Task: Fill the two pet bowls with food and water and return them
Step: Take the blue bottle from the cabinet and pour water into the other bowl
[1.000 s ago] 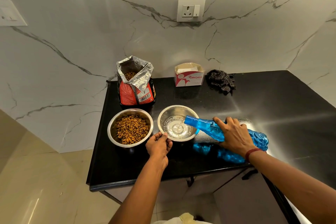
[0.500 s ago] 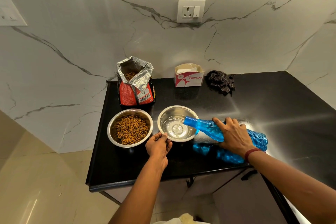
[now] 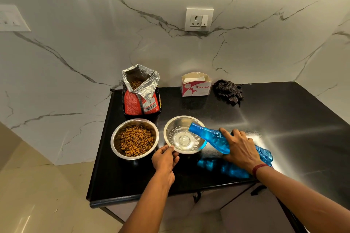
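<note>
Head camera looks forward and down (wide-angle) onto black counter (image 3: 284,119)

Left of the left hand's fingers (image 3: 169,150), kibble bowl (image 3: 134,139) on countertop (image 3: 284,128); just beyond them, water bowl (image 3: 184,134). Under right hand's fingers (image 3: 233,135), bottle (image 3: 214,138), mouth over water bowl. Far behind, kibble bag (image 3: 141,93), tissue box (image 3: 196,85), cloth (image 3: 229,91).

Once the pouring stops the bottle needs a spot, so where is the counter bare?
Bare: the right half of the black counter, beyond the blue bottle and checked cloth. Also the front edge strip below the kibble bowl. Crowded: the left, with food bag, water bowl, tissue box.
</note>
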